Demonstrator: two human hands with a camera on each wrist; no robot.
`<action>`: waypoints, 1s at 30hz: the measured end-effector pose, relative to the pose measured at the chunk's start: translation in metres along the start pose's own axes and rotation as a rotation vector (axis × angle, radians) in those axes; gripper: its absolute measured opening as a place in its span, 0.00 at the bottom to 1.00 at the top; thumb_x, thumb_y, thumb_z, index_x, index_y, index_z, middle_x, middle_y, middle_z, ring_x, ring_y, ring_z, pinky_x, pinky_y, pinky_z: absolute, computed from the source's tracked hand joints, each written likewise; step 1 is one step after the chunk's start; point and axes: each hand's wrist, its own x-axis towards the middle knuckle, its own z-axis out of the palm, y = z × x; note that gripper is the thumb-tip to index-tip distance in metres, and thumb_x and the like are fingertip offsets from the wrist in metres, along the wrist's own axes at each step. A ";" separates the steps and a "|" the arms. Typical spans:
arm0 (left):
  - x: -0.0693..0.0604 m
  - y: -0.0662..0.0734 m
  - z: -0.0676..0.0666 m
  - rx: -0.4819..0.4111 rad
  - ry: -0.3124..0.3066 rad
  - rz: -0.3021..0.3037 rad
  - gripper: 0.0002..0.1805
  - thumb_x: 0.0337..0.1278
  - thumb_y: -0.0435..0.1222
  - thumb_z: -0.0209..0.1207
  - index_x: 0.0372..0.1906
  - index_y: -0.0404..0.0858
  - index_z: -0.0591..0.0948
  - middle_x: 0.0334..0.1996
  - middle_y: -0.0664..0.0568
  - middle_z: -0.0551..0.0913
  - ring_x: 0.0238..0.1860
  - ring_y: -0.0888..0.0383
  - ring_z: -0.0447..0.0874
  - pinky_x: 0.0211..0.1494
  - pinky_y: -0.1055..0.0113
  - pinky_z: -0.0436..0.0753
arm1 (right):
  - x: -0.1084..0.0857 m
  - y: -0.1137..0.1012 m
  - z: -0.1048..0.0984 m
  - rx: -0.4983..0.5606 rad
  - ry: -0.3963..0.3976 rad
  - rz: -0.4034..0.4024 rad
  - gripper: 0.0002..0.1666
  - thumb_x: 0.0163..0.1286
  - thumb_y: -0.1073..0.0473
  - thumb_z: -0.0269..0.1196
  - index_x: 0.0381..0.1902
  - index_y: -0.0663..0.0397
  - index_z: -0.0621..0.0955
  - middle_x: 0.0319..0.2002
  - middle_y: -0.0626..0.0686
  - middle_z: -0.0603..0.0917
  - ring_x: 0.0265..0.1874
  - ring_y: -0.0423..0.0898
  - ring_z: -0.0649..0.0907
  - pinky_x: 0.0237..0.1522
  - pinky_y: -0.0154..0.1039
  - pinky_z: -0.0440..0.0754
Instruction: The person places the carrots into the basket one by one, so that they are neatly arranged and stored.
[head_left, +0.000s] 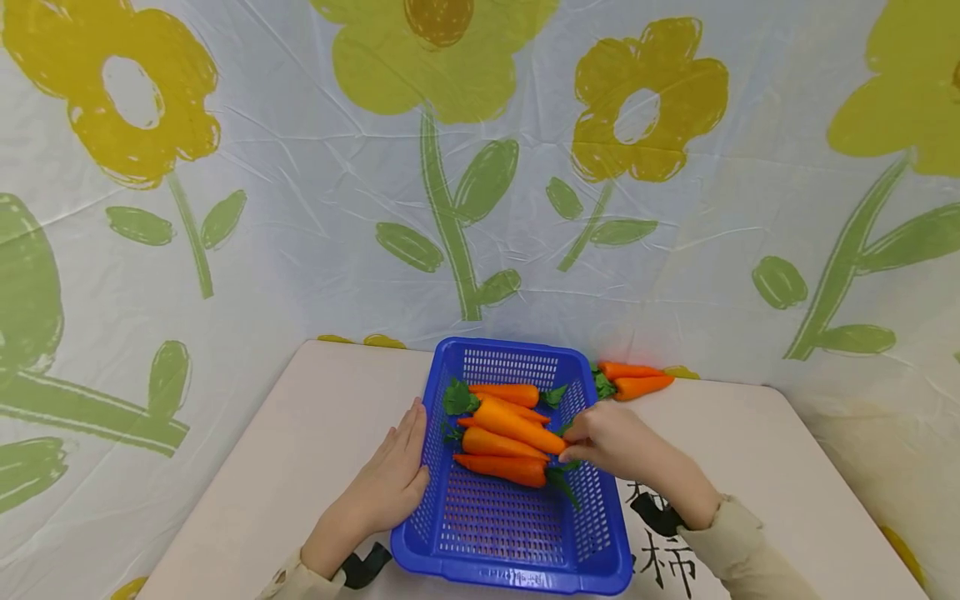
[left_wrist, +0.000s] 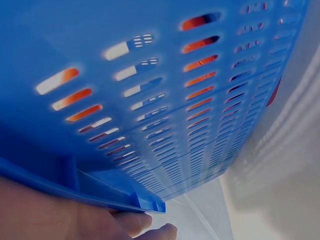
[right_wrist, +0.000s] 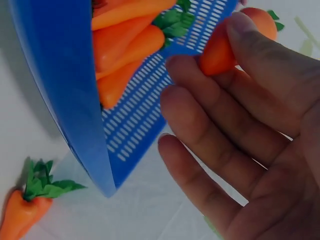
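At left, a pale counter is backed by a white cloth printed with yellow flowers and green leaves. The left hand, extended from a beige sleeve, is laid against the left side of a blue perforated basket; its fingers are held straight along the rim. In the basket, which is set on the counter, several carrots are laid crosswise, their green leaves turned some to the left and some to the right. Across the top of these is placed one lighter orange carrot, slanted, with its leafy end directed toward the basket's left wall. Its tip is pinched between the thumb and forefinger of the right hand, by which the basket's right wall is overreached; the remaining fingers, as shown in the right wrist view, are slightly bent and spread. Beyond the right wall, two further carrots are laid side by side near the counter's far edge, their tips pointed right. Nearer the front, black characters are seen on the counter beside the basket, partly covered by the right forearm.
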 end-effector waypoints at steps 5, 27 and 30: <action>0.000 0.000 0.000 -0.003 -0.004 -0.002 0.42 0.67 0.35 0.48 0.76 0.25 0.41 0.78 0.36 0.38 0.78 0.42 0.40 0.74 0.41 0.52 | 0.004 -0.003 0.008 -0.012 -0.138 0.047 0.20 0.59 0.53 0.73 0.14 0.44 0.75 0.15 0.35 0.60 0.16 0.30 0.59 0.20 0.26 0.56; 0.001 0.002 -0.002 -0.008 -0.031 -0.021 0.42 0.67 0.36 0.48 0.76 0.25 0.40 0.78 0.36 0.39 0.78 0.44 0.39 0.75 0.41 0.51 | 0.031 -0.016 0.040 -0.052 -0.351 0.204 0.29 0.50 0.54 0.79 0.11 0.45 0.67 0.15 0.40 0.58 0.18 0.37 0.60 0.20 0.31 0.56; 0.001 0.002 -0.003 -0.007 -0.039 -0.024 0.42 0.68 0.36 0.48 0.77 0.26 0.40 0.78 0.36 0.38 0.78 0.44 0.38 0.75 0.42 0.50 | 0.034 -0.018 0.047 -0.086 -0.372 0.282 0.24 0.47 0.55 0.80 0.14 0.46 0.72 0.16 0.42 0.65 0.19 0.39 0.65 0.22 0.33 0.64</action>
